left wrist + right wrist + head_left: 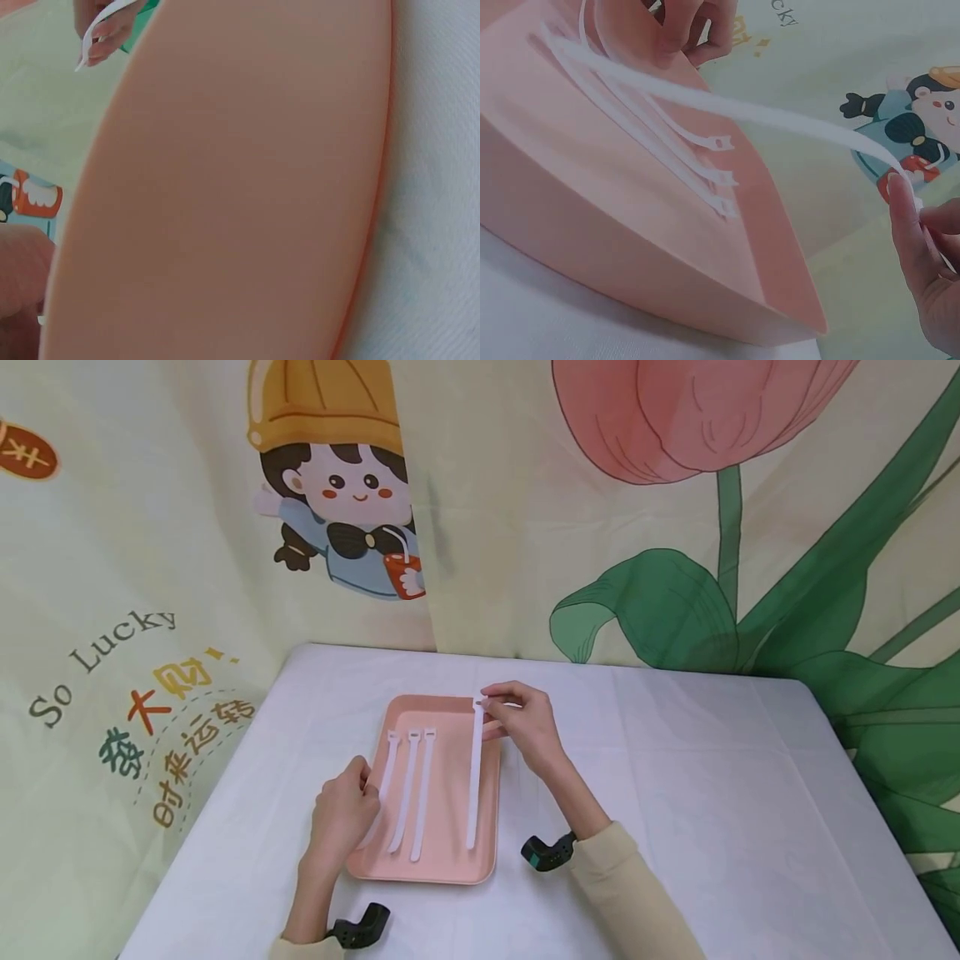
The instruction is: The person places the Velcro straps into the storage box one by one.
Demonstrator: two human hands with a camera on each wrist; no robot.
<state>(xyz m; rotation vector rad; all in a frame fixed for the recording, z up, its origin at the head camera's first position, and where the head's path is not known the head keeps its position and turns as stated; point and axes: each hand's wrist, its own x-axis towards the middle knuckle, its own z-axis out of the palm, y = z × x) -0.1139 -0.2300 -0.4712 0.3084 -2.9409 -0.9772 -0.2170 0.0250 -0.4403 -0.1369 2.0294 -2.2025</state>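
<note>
My right hand (522,724) pinches a white cable tie (476,777) by its slotted head, between thumb and fingertips, over the far right corner of the pink tray (452,814). The strap hangs toward me; in the right wrist view it bows back across the tray. Three more cable ties (667,172) lie side by side in the tray's left half, slotted heads away from me. My left hand (345,806) holds the tray's left rim, thumb and fingers curled at the edge. It partly covers the leftmost tie.
The tray stands on a white cloth-covered table (697,793). Behind it hangs a printed curtain (495,568) with a cartoon figure and a large tulip. Black wrist cameras (547,853) sit on both wrists.
</note>
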